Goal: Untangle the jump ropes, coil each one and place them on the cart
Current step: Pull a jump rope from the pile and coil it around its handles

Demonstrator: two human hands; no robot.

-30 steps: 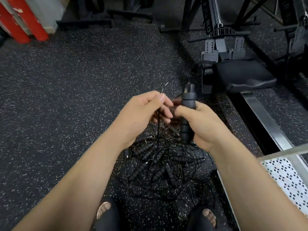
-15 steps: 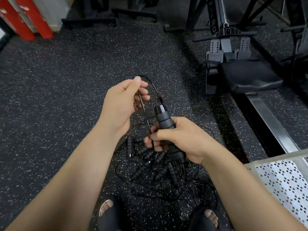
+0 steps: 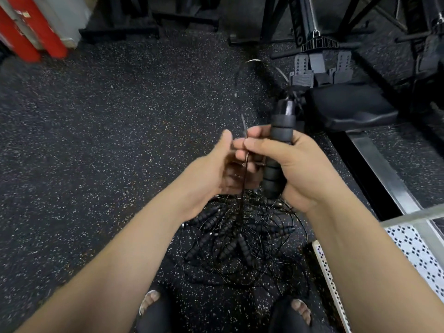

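Okay, head view only.
Right hand (image 3: 305, 169): closed round the handle (image 3: 276, 162), thumb across its near side, fingers wrapped behind; held above the pile, in front of the body.
Handle: black, ribbed foam grip, near upright, tilted a bit; shiny cap end on top, bottom end poking out under the palm.
Cord (image 3: 245, 179): thin, dark; runs up from the pile, passes between the two hands, pinched at the thumb tip of the right hand where both hands meet. Above the hands it is blurred; a loop arcs up and over toward the top of the handle.
Left hand (image 3: 211, 174): half curled, thumb up, fingertips touching the cord and the right hand's fingers; whether it actually grips the cord cannot be told, blur.
Pile (image 3: 237, 239): tangled jump ropes on the floor, straight under the hands; several black ribbed handles splayed out among loops of thin cord. Number of ropes unclear.
Floor (image 3: 108, 152): black rubber, white speckles.
Cart (image 3: 413, 239): lower right corner, just beside the pile; grey metal rail and a white perforated deck visible, the visible part of the deck is bare, partly behind the right forearm.
Feet (image 3: 300, 311): toes in dark sandals at bottom edge, either side of the pile's near end.
Rower (image 3: 348, 106): black seat pad and footplates upper right, metal rail running toward the cart.
Red posts (image 3: 40, 32): upper left corner, blurred.
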